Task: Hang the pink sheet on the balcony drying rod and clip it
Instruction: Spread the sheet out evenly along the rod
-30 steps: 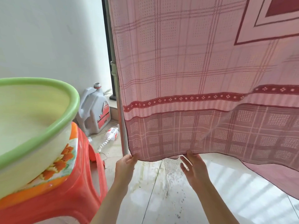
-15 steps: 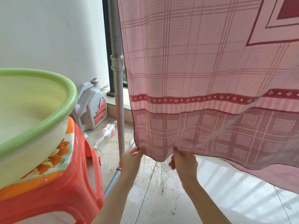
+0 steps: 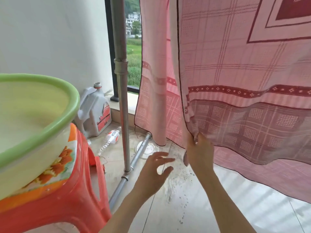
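Observation:
The pink checked sheet (image 3: 235,68) with dark red bands hangs down from above the frame, in a front and a back layer; the drying rod at the top is out of view. My right hand (image 3: 199,151) grips the bunched lower left corner of the front layer and holds it pulled to the right. My left hand (image 3: 155,169) hovers below and left of it with fingers spread, touching nothing. A grey metal upright pole (image 3: 122,91) of the rack stands left of the sheet.
A green-rimmed basin (image 3: 42,105) sits on an orange plastic stool (image 3: 79,190) at my left. A white jug (image 3: 95,111) and a lying plastic bottle (image 3: 111,138) rest by the wall. The rack's floor pipe (image 3: 127,172) crosses the wet tiled floor.
My left hand has let go of the sheet's bottom edge and dropped away. My right hand has drawn the front layer's corner to the right, uncovering the back layer and the view outside.

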